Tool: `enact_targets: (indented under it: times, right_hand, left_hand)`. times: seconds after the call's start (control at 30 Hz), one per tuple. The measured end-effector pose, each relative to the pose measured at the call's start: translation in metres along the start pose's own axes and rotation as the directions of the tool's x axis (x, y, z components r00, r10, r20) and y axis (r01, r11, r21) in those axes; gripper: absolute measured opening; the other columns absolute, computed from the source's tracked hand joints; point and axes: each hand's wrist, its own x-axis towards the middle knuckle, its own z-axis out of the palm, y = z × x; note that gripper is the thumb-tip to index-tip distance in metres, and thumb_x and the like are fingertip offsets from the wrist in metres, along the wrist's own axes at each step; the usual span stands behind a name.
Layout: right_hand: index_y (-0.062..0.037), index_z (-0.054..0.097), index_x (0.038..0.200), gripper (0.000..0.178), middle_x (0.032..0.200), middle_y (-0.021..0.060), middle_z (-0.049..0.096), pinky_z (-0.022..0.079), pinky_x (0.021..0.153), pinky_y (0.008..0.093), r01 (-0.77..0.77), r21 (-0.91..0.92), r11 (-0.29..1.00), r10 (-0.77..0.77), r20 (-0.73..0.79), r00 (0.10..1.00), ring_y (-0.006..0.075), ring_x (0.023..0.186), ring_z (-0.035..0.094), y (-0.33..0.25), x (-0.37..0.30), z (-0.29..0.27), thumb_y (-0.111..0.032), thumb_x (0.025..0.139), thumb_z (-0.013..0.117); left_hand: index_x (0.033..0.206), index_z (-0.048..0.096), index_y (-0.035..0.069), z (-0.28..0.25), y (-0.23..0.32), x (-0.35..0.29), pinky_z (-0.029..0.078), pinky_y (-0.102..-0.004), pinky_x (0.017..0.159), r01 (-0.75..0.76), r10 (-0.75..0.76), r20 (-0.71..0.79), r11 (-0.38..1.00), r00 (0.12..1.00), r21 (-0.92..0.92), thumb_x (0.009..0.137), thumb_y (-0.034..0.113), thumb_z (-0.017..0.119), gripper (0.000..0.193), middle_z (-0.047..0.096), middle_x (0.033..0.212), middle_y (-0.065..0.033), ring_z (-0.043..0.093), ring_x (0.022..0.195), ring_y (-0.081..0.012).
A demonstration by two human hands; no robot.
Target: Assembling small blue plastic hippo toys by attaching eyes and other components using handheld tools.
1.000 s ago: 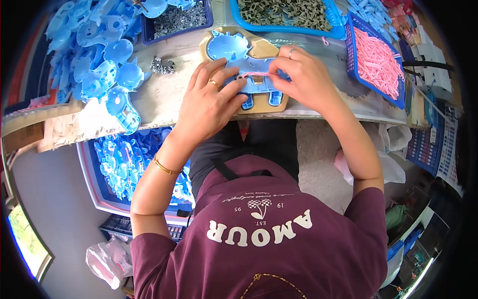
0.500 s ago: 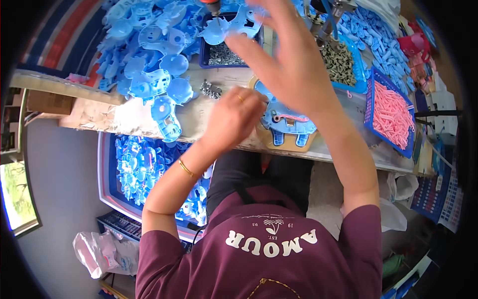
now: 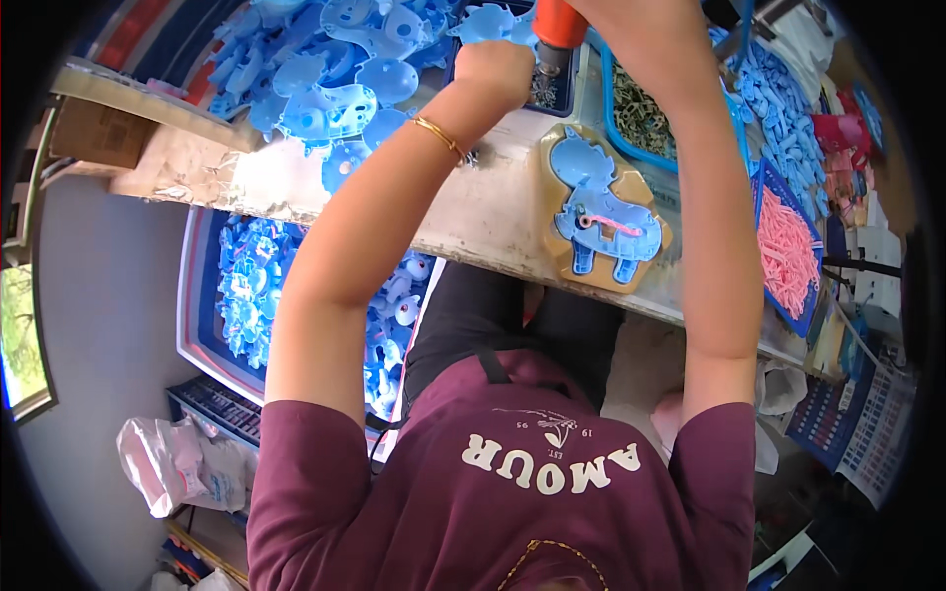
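Blue toy half (image 3: pixel 597 202) sits in brown block (image 3: pixel 639 188), pink stick (image 3: pixel 617 227) on it | left hand (image 3: pixel 498 75) past block's left, by metal-bits box (image 3: pixel 573 94); right hand (image 3: pixel 626 22) past block, by orange tool (image 3: pixel 560 24); can't tell either grip | seems fetching; next needs steady aim

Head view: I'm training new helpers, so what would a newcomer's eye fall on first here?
Probably the blue animal-shaped plastic shell on its tan holder, near the front of the bench, with a pink strip lying across it. Next, perhaps, the pile of blue shells at upper left and the blue basket of pink strips at right. The orange power driver also stands out at the top edge.
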Motion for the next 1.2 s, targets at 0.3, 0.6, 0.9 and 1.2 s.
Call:
enact_targets:
  times: [0.3, 0.6, 0.9, 1.2]
  right_hand:
    - [0.0002, 0.059, 0.113, 0.029, 0.086, 0.0047, 0.063, 0.053, 0.064, 0.0287, 0.023, 0.052, 0.998, -0.023, -0.002, 1.000, 0.0129, 0.071, 0.066, 0.007, -0.023, -0.033, -0.008, 0.090, 0.074]
    - [0.0005, 0.058, 0.114, 0.027, 0.089, 0.0044, 0.064, 0.052, 0.068, 0.0289, -0.144, 0.229, 0.963, 0.112, 0.148, 0.983, 0.0121, 0.077, 0.064, 0.005, -0.042, -0.051, -0.010, 0.091, 0.067]
    - [-0.0013, 0.062, 0.107, 0.023, 0.072, 0.0019, 0.061, 0.044, 0.052, 0.0234, -0.333, 0.435, 0.837, 0.346, 0.051, 0.937, 0.0082, 0.058, 0.057, -0.016, -0.082, -0.035, -0.012, 0.088, 0.068]
    - [0.0009, 0.059, 0.106, 0.022, 0.068, 0.0039, 0.059, 0.038, 0.045, 0.0223, -0.287, 0.463, 0.839, 0.317, 0.013, 0.948, 0.0074, 0.051, 0.052, -0.008, -0.098, -0.039, -0.010, 0.088, 0.066]
  left_hand:
    - [0.094, 0.078, 0.020, 0.005, -0.006, -0.010, 0.058, -0.0421, 0.072, -0.054, 0.050, -0.077, 0.997, 0.996, -0.049, 0.090, 0.031, 0.067, 0.016, 0.075, 0.088, -0.0085, 0.072, 0.082, -0.0304]
    - [0.098, 0.076, 0.023, -0.008, 0.006, -0.056, 0.055, -0.0406, 0.062, -0.194, 0.101, -0.292, 0.930, 0.951, -0.311, 0.090, 0.036, 0.067, 0.018, 0.073, 0.077, -0.0048, 0.071, 0.071, -0.0286]
    - [0.091, 0.073, 0.019, -0.011, 0.065, -0.123, 0.051, -0.0382, 0.056, -0.334, 0.212, -0.264, 0.708, 0.941, -0.622, 0.086, 0.032, 0.075, 0.014, 0.068, 0.070, -0.0001, 0.068, 0.065, -0.0233]
    - [0.094, 0.074, 0.015, -0.008, 0.077, -0.130, 0.054, -0.0370, 0.061, -0.373, 0.262, -0.267, 0.680, 0.928, -0.632, 0.087, 0.030, 0.073, 0.016, 0.072, 0.077, -0.0025, 0.070, 0.070, -0.0250]
